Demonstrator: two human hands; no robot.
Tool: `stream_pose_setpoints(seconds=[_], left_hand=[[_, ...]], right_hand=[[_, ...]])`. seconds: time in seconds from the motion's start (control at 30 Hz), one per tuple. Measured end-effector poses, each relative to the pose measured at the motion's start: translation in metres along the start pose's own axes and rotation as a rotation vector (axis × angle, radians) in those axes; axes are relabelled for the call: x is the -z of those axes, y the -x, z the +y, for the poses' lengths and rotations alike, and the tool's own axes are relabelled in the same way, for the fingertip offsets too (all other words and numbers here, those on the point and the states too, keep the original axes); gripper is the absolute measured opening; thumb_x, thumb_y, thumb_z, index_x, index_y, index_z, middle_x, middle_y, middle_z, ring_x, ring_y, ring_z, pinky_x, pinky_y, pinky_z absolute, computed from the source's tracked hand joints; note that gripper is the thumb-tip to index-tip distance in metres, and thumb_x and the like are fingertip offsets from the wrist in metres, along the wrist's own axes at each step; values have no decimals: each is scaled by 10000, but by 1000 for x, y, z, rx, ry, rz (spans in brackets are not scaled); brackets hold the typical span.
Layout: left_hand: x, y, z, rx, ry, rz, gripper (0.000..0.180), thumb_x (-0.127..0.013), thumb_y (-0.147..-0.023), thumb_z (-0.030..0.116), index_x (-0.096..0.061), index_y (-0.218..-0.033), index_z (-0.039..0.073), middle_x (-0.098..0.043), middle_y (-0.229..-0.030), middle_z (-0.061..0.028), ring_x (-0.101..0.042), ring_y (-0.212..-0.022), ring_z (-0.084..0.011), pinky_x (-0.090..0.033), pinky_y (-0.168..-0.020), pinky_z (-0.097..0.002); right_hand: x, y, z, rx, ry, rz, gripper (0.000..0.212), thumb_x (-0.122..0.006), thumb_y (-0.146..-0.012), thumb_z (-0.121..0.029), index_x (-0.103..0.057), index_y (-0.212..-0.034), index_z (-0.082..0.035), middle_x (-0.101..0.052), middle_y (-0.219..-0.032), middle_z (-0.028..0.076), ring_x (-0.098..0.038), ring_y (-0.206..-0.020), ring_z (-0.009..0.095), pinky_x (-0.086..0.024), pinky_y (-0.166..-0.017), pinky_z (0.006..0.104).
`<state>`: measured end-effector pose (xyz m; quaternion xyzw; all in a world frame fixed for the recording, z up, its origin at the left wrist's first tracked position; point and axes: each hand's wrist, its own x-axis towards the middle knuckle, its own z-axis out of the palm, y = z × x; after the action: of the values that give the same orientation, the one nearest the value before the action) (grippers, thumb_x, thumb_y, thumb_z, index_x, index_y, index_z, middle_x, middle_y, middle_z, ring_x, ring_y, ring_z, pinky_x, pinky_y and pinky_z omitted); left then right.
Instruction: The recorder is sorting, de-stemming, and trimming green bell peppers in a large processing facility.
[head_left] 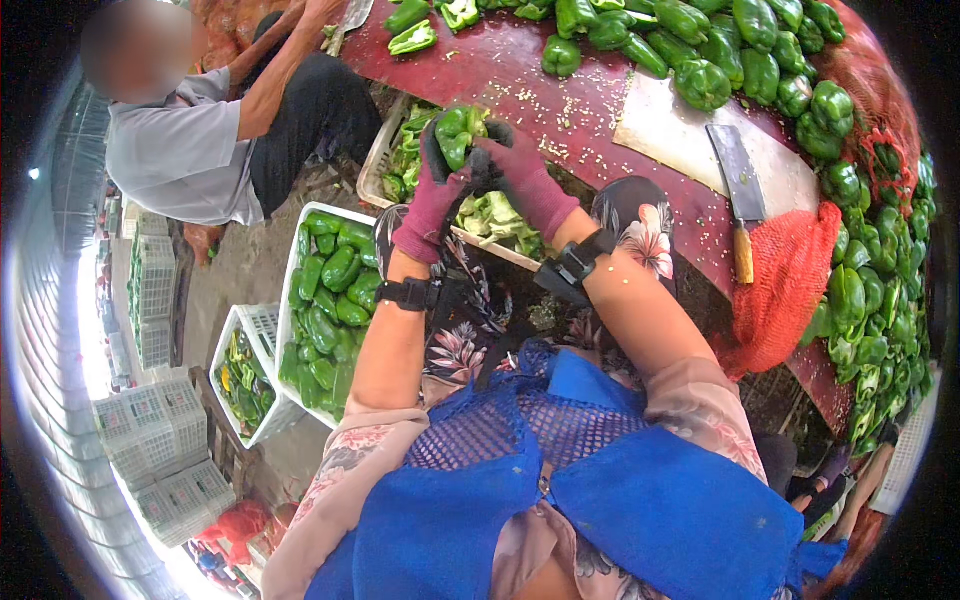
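Head view: your red table [490,75] carries heaped peppers [720,50], plenty left, it seems; the white crate [340,210] looks well filled; above the scrap tray [370,182], your left hand [436,172] and right hand [515,172] clamp fingers round one green pepper [456,135], apparently unfinished.

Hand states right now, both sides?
Left hand: closed, holding a green pepper.
Right hand: fingers curled at the pepper's right side; whether it grips anything can't be told.

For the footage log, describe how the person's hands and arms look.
The left hand and right hand wear purple fabric gloves, dark grey toward the finger ends. Black straps with boxy fittings circle both wrists. Loose pale-pink floral sleeves end near the elbows.
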<state>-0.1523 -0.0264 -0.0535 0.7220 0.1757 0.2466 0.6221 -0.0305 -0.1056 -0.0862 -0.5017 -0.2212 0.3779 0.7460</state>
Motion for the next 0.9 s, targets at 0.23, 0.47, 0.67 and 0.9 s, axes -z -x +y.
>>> stream_pose_setpoints(seconds=[0.23, 0.47, 0.67, 0.9], left_hand=[[-10, 3, -9, 73, 28, 34, 831, -625, -842, 133, -73, -1463, 111, -337, -1378, -101, -400, -1209, -212, -350, -1005, -311], [-9, -1, -16, -115, -52, 13, 748, -711, -760, 248, -272, -1340, 73, -416, -1254, -92, -459, -1116, -192, -398, -944, -330], [-25, -6, -15, 149, 808, 221, 466, -572, -898, 268, -417, -1302, 98, -516, -1205, -67, -505, -1104, -204, -429, -932, -314], [-6, -4, -28, 298, 1039, 174, 366, -505, -929, 331, -514, -1214, 101, -569, -1175, -87, -576, -1024, -262, -479, -885, -442]], right_hand=[[5, -11, 31, 118, 251, 151, 492, -661, -784, -185, -468, -1194, 6, -589, -1123, 168, -578, -995, 251, -456, -857, 352], [6, -11, 25, -24, 101, 21, 495, -661, -757, -162, -469, -1182, 5, -584, -1129, 189, -573, -1027, 254, -447, -873, 347], [6, -3, 10, 117, 358, 168, 454, -651, -746, -119, -504, -1155, 12, -597, -1086, 155, -570, -1003, 245, -444, -875, 342], [11, -1, -11, 361, 238, -144, 331, -555, -847, -206, -550, -1118, -16, -599, -1000, 94, -554, -926, 144, -464, -776, 267]])
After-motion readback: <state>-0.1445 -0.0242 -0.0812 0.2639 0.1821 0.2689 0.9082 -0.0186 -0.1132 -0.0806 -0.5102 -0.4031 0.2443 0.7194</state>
